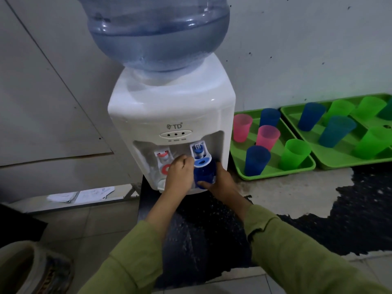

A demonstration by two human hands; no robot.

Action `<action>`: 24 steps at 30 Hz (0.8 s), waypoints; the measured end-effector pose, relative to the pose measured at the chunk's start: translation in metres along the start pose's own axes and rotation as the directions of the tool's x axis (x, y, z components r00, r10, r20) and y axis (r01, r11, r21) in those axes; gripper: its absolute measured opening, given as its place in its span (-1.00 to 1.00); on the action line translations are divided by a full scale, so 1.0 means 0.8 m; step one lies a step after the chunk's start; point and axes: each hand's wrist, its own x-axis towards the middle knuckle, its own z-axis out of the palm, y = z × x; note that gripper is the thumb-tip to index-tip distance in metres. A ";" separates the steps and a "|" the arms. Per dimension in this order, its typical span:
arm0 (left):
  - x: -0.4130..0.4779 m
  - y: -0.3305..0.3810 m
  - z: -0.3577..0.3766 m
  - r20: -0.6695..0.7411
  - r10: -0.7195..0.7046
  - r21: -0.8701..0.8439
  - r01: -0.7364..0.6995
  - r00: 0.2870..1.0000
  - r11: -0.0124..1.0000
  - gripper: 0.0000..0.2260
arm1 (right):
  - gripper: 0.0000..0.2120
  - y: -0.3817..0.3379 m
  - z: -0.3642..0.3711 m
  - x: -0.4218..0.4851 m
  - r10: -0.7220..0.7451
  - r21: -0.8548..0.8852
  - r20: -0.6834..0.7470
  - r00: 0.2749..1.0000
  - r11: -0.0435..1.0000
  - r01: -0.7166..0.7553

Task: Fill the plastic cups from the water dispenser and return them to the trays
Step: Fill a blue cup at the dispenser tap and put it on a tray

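Two hands work close together at the dispenser (171,115), one on each side of a single blue cup (203,176). The right hand (221,183) wraps the cup, thumb across its front, and holds it upright directly below the blue tap (198,150). Judged reason: the stream should land inside the cup, not on the floor. The left hand (179,171) has its fingers curled and bears against the left edge of the blue lever (202,161); whether it pinches or only pushes, cannot tell. One hand likely works the lever because the other must carry the cup. The lever hides the cup's mouth, so flow and fill level are not visible. The red tap (163,157) is untouched. The bottle (157,39) still holds water. The near tray (275,176), just right of the dispenser, carries five upright cups, and the far tray (339,165) lies right beside it with more. Judged reason: a short carry means less spilling. Whether the cups on the trays hold water, cannot tell.
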 end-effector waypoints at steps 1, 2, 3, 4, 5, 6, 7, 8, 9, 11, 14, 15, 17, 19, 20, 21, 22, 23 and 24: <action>-0.001 0.000 0.000 -0.004 -0.014 -0.003 0.014 1.000 1.000 -0.80 | -0.32 0.000 0.000 0.000 0.002 0.001 0.000 1.000 1.000 -0.002; -0.001 0.001 0.000 0.000 -0.020 -0.004 0.020 1.000 1.000 -0.80 | -0.31 0.000 0.000 0.000 0.006 0.001 0.000 1.000 1.000 -0.006; -0.002 0.002 -0.001 0.010 -0.022 -0.004 0.022 1.000 1.000 -0.80 | -0.31 0.000 0.001 0.000 0.011 -0.002 -0.002 1.000 1.000 -0.011; -0.002 0.003 -0.001 0.023 -0.021 -0.003 0.021 1.000 1.000 -0.80 | -0.31 0.000 0.001 0.000 0.018 -0.006 -0.006 1.000 1.000 -0.018; -0.002 0.004 -0.002 0.033 -0.020 -0.004 0.020 0.999 1.000 -0.80 | -0.31 0.000 0.001 0.000 0.024 -0.010 -0.011 1.000 1.000 -0.024; -0.002 0.003 -0.004 0.035 -0.022 -0.012 0.023 0.999 1.000 -0.79 | -0.30 0.000 0.002 0.000 0.028 -0.013 -0.016 0.999 1.000 -0.028; -0.002 0.003 -0.005 0.032 -0.027 -0.021 0.027 0.999 0.999 -0.78 | -0.31 0.000 0.002 0.000 0.029 -0.017 -0.021 0.999 0.999 -0.030; -0.002 0.003 -0.006 0.031 -0.031 -0.028 0.032 0.999 0.999 -0.77 | -0.31 0.000 0.001 0.000 0.028 -0.023 -0.025 0.999 0.999 -0.029; -0.002 0.003 -0.007 0.037 -0.035 -0.030 0.036 0.999 0.999 -0.78 | -0.32 -0.001 0.001 0.000 0.028 -0.028 -0.027 0.999 0.999 -0.029; -0.003 0.004 -0.009 0.053 -0.042 -0.031 0.043 0.998 0.999 -0.80 | -0.33 -0.002 0.001 0.000 0.035 -0.031 -0.028 0.999 0.999 -0.036; -0.004 0.005 -0.012 0.027 -0.049 -0.039 0.050 0.998 0.998 -0.80 | -0.34 -0.005 0.000 -0.001 0.035 -0.032 -0.032 0.999 0.999 -0.036; -0.004 0.005 -0.013 0.020 -0.046 -0.034 0.047 0.999 0.998 -0.80 | -0.34 -0.005 0.000 -0.001 0.035 -0.035 -0.032 0.999 0.999 -0.036; -0.005 0.005 -0.014 0.027 -0.036 -0.023 0.037 0.999 0.999 -0.80 | -0.34 -0.006 -0.001 -0.002 0.039 -0.041 -0.029 0.999 0.998 -0.040; -0.005 0.005 -0.015 0.028 -0.031 -0.020 0.031 0.999 0.999 -0.81 | -0.34 -0.008 -0.003 -0.003 0.039 -0.055 -0.029 0.999 0.998 -0.040; -0.005 0.005 -0.016 0.026 -0.028 -0.016 0.028 0.999 0.999 -0.81 | -0.34 -0.009 -0.003 -0.004 0.036 -0.057 -0.030 0.999 0.998 -0.038; -0.005 0.005 -0.016 0.027 -0.025 -0.010 0.025 0.999 1.000 -0.81 | -0.34 -0.010 -0.003 -0.006 0.031 -0.049 -0.034 0.999 0.998 -0.033; -0.005 0.005 -0.016 0.029 -0.023 -0.005 0.023 0.999 1.000 -0.81 | -0.34 -0.011 -0.004 -0.007 0.025 -0.035 -0.038 0.999 0.999 -0.027; -0.005 0.005 -0.016 0.030 -0.022 -0.003 0.022 0.999 1.000 -0.81 | -0.34 -0.012 -0.004 -0.008 0.020 -0.020 -0.043 0.999 1.000 -0.021; -0.005 0.005 -0.016 0.032 -0.021 -0.002 0.021 0.999 1.000 -0.81 | -0.34 -0.012 -0.004 -0.009 0.018 -0.008 -0.047 0.999 1.000 -0.018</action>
